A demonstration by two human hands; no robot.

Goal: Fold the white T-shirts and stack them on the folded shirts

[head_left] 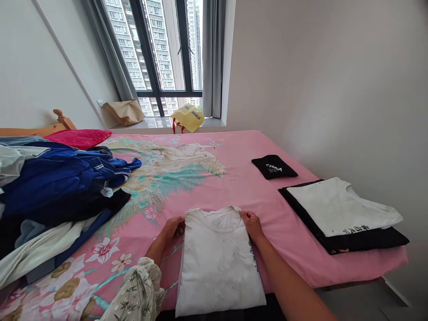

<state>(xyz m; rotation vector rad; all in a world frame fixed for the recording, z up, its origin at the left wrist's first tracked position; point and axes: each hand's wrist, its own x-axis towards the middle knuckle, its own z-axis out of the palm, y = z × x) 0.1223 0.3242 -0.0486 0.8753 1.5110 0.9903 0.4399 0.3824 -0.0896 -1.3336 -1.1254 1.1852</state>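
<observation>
A white T-shirt (219, 263), folded into a rectangle with its collar at the far end, lies in front of me on the bed. My left hand (174, 228) has its fingers closed on the shirt's far left corner. At the far right corner, my right hand (251, 224) pinches the cloth beside the collar. Dark marks and small specks show on the shirt, with black lettering along its right edge. Under its near edge a piece of black cloth (277, 307) sticks out.
A heap of loose clothes (60, 178) fills the bed's left side. Folded shirts (334, 207) are stacked at the right, near a folded black garment (274, 167). Beyond the pink bedsheet (240, 154), a paper bag (124, 112) and a yellow bag (189, 117) stand by the window.
</observation>
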